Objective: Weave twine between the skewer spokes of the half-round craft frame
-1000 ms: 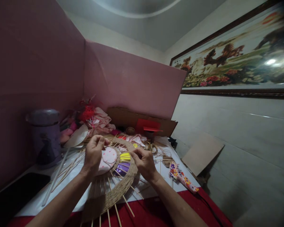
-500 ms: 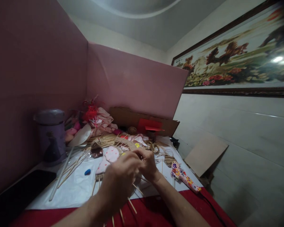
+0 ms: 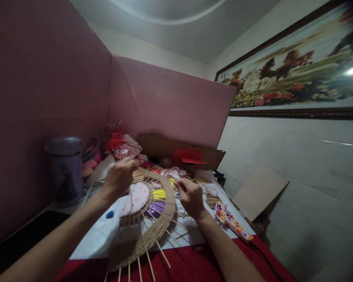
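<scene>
Head view: the woven twine ring [image 3: 167, 217], spoked with sticks, lies low-centre. The left hand [image 3: 119, 178], fingers curled shut, is at its 11 o'clock; the right hand [image 3: 191, 197] pinches at its 2 o'clock edge, grip contents unclear. The floral-patterned glue gun [image 3: 233, 224] lies toward 3 o'clock.

Cardboard strip [image 3: 153, 146] behind woven ring [image 3: 170, 203].

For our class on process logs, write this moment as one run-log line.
left hand: raised, fingers curled, grip unclear | right hand: fingertips beside woven band | sticks: jutting from band | flower-patterned tool: at right
</scene>
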Demonstrator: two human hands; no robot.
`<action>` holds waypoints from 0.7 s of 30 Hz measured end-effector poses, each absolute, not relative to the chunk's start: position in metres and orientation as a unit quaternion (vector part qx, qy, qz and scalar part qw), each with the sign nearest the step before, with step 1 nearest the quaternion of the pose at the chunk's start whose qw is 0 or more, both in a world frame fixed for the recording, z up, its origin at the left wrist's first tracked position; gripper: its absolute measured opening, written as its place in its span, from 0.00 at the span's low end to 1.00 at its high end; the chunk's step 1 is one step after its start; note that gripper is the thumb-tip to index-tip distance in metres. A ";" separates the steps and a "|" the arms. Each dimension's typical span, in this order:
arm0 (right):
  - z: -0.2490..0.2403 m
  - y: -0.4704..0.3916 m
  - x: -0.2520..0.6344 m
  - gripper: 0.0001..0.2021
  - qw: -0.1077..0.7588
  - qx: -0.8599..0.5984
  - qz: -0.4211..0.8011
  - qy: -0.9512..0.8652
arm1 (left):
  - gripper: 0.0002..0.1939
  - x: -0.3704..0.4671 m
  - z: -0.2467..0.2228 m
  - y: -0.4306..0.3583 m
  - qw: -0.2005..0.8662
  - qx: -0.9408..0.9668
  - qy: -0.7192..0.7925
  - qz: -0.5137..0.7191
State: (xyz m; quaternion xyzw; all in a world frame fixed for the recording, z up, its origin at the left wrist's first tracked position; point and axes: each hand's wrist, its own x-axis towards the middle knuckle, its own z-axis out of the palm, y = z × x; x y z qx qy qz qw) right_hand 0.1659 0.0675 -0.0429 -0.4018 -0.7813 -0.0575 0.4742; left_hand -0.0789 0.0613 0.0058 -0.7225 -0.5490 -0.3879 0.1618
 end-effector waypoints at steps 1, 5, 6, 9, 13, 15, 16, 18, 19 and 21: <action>-0.042 0.071 0.170 0.09 0.477 -0.415 -0.062 -0.772 | 0.13 -0.087 0.008 0.064 0.181 -0.706 -0.566 -0.384; -0.043 0.084 0.183 0.10 0.491 -0.458 -0.064 -0.738 | 0.10 -0.109 0.009 0.072 0.217 -0.663 -0.602 -0.390; -0.044 0.086 0.184 0.10 0.497 -0.465 -0.060 -0.730 | 0.10 -0.112 0.007 0.073 0.215 -0.657 -0.608 -0.391; -0.044 0.088 0.186 0.11 0.513 -0.470 -0.052 -0.716 | 0.09 -0.118 0.001 0.075 0.202 -0.645 -0.627 -0.388; -0.042 0.088 0.186 0.11 0.517 -0.469 -0.050 -0.715 | 0.10 -0.124 -0.005 0.072 0.197 -0.638 -0.653 -0.357; -0.040 0.087 0.186 0.12 0.521 -0.469 -0.034 -0.712 | 0.11 -0.125 -0.005 0.068 0.199 -0.636 -0.671 -0.325; -0.040 0.086 0.185 0.13 0.525 -0.467 -0.019 -0.711 | 0.12 -0.123 -0.004 0.066 0.201 -0.635 -0.678 -0.310; -0.039 0.083 0.182 0.14 0.531 -0.451 0.023 -0.717 | 0.12 -0.112 -0.001 0.060 0.199 -0.642 -0.678 -0.298; -0.039 0.081 0.179 0.15 0.532 -0.439 0.047 -0.723 | 0.12 -0.103 0.000 0.057 0.197 -0.650 -0.668 -0.305; -0.040 0.075 0.171 0.14 0.528 -0.408 0.090 -0.739 | 0.16 -0.076 0.001 0.052 0.161 -0.687 -0.629 -0.327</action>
